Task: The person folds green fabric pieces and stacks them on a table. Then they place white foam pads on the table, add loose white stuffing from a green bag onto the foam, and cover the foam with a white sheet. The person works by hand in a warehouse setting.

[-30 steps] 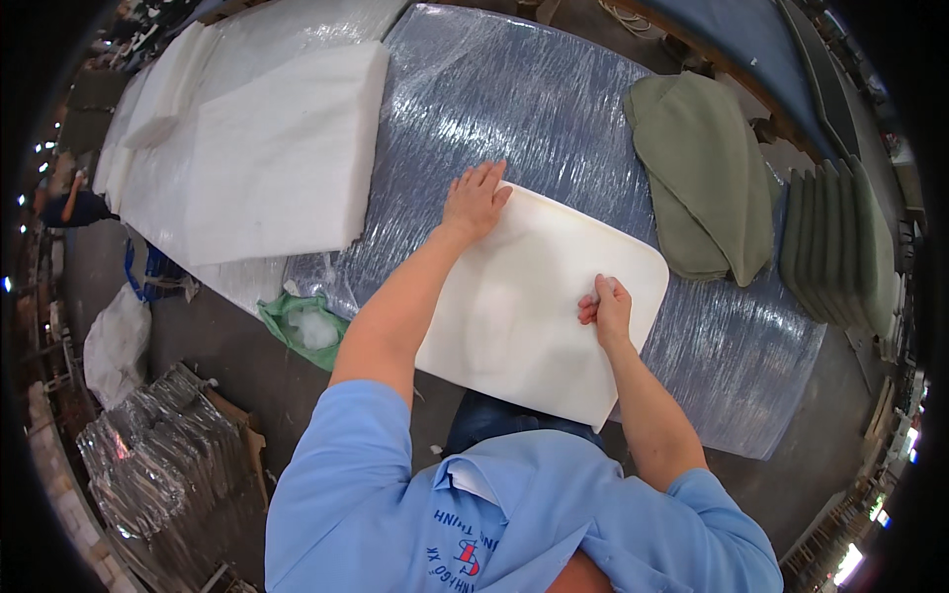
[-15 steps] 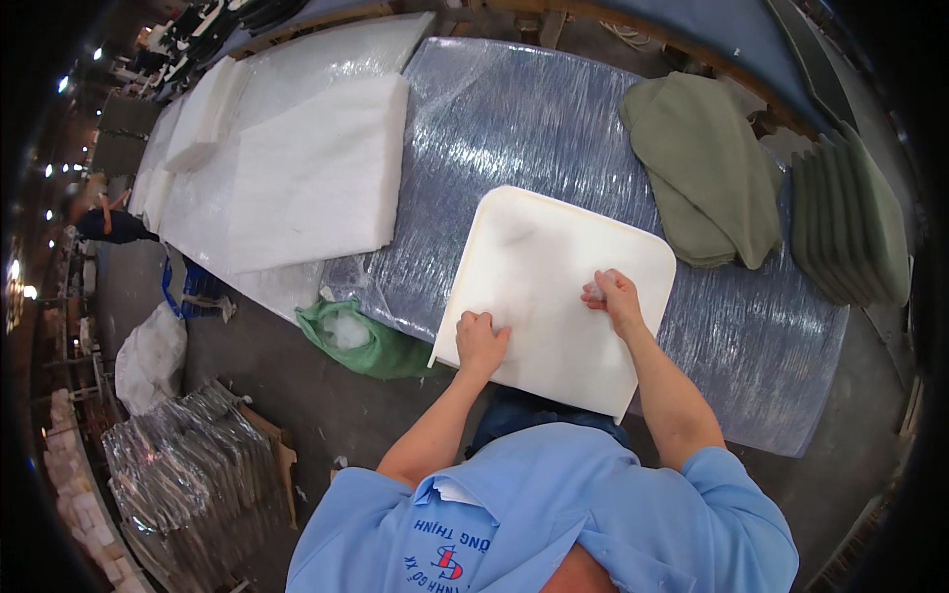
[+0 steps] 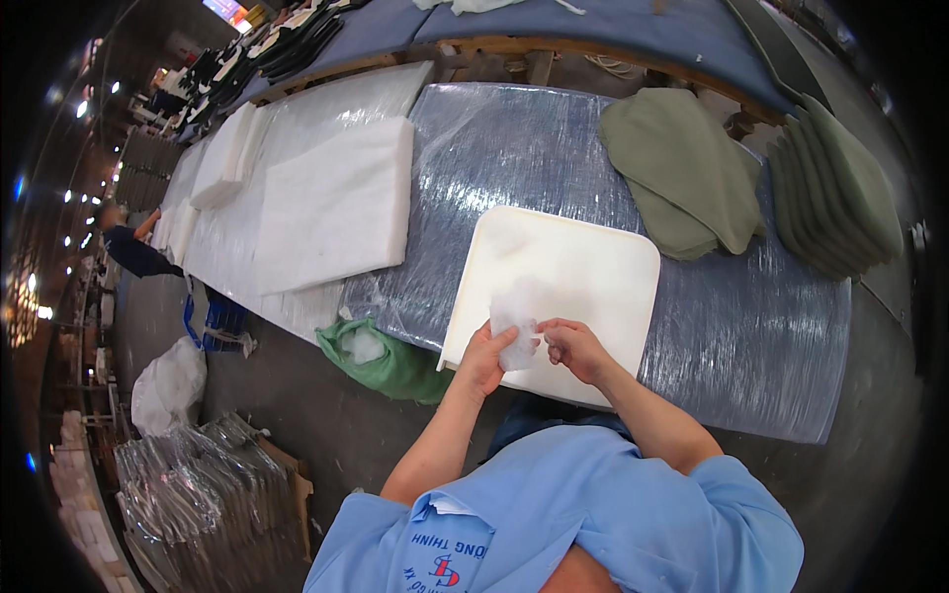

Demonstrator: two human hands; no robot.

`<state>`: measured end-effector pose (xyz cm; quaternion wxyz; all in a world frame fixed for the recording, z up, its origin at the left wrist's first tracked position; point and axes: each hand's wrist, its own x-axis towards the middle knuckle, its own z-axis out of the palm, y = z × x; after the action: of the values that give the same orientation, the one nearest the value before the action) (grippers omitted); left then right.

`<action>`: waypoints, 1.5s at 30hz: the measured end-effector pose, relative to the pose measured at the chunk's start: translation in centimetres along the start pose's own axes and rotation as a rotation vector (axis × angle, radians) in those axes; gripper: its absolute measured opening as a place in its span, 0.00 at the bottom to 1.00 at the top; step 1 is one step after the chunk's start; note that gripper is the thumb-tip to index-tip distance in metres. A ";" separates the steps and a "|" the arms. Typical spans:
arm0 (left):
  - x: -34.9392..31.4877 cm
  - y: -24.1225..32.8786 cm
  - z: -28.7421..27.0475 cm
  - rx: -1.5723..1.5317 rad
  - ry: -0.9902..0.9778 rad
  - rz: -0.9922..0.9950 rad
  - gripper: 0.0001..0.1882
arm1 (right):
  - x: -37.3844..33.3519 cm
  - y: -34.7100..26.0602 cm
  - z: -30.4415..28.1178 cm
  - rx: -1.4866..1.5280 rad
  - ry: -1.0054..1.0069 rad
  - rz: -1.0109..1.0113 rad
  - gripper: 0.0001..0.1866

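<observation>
A cream-white seat-shaped pad [image 3: 605, 272] with rounded far corners lies in front of me, its near edge close to my body. Above its near left part, my left hand [image 3: 481, 362] is closed around a loose tuft of white fibre stuffing [image 3: 513, 314]. The fingers of my right hand [image 3: 578, 350] are bent together in a pinch at the tuft's right side, with a wisp of it at the fingertips. A green sack [image 3: 400, 368], with more white stuffing in its mouth, stands at the table's near edge, left of the pad.
The table [image 3: 494, 128] is wrapped in clear film. White wadding sheets [image 3: 336, 208] lie at left; green fabric covers [image 3: 682, 168] and a stack of green cushions [image 3: 835, 198] lie at right. Film-wrapped bundles [image 3: 203, 494] and a white bag [image 3: 170, 385] are on the floor. A person [image 3: 138, 247] stands far left.
My hands have come together over the near part of the pad. The left has lifted off the pad and now holds a tuft of stuffing; the right has moved left and nearer me.
</observation>
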<state>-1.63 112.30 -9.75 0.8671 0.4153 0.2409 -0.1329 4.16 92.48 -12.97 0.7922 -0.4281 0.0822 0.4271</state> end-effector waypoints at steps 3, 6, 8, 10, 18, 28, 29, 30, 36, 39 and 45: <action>-0.3 -0.5 0.7 0.103 0.025 0.000 0.20 | 0.2 -1.0 1.1 -0.137 0.049 -0.047 0.14; -0.4 -1.1 0.8 0.255 0.019 0.001 0.16 | 0.5 -1.3 1.2 -0.227 0.080 -0.086 0.12; 0.0 -1.2 -0.1 0.374 0.050 -0.027 0.14 | 0.6 -0.8 0.7 -0.192 0.131 -0.103 0.11; 0.9 -0.2 -1.3 0.508 0.121 -0.088 0.11 | 0.4 -0.5 -0.3 -0.115 0.250 -0.109 0.10; 5.7 1.3 -10.4 1.499 0.715 0.299 0.33 | -1.0 -0.7 -6.4 0.007 0.484 0.009 0.09; 2.2 -2.7 -11.5 0.939 0.463 -0.120 0.37 | -2.1 -1.6 -7.7 0.022 0.450 -0.125 0.08; 0.8 -3.6 -11.8 0.878 0.454 -0.034 0.37 | -1.9 -2.0 -7.3 0.022 0.447 -0.128 0.08; -0.4 -4.3 -11.2 0.817 0.487 -0.090 0.38 | -2.2 -2.1 -7.5 0.024 0.469 -0.135 0.08; -1.6 -2.9 -12.2 0.557 0.538 -0.024 0.32 | -3.4 -2.9 -10.4 0.100 0.547 -0.225 0.08; -0.7 -0.1 -13.1 0.774 0.551 -0.028 0.31 | -3.5 -3.6 -11.2 0.150 0.598 -0.279 0.09; 4.5 0.8 -9.1 1.314 0.525 0.367 0.29 | -3.0 -3.9 -11.2 0.148 0.620 -0.289 0.08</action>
<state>-0.29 119.82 -16.54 0.3609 0.9017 0.2380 0.0015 7.85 81.23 -16.00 0.8105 -0.4863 0.2883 0.1532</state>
